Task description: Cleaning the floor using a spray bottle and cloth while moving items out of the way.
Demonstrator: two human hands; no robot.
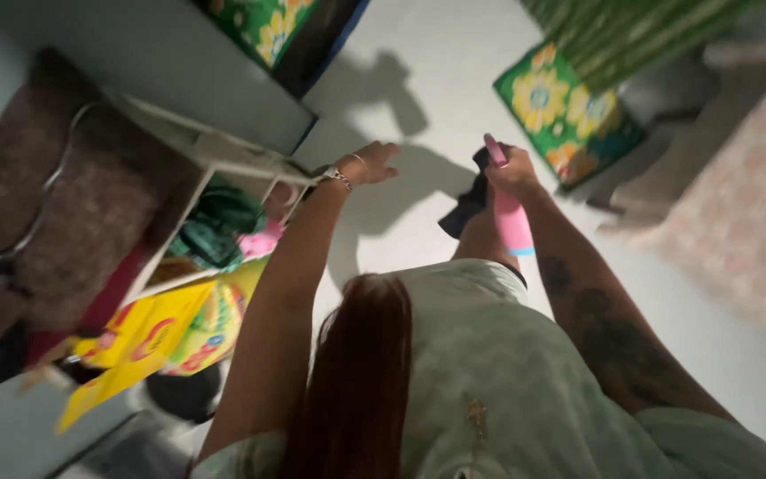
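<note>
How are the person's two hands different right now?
The left hand is empty, with fingers spread in the air; the right hand is closed around a pink bottle and a dark cloth. The left wrist wears a bracelet; the right wrist shows none. The left hand reaches out beside the white rack; the right hand is over the pale floor. Both are bare and stretched forward.

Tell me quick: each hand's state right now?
Left hand: open, fingers spread, holding nothing.
Right hand: closed on a pink bottle, with a dark cloth against it.
</note>
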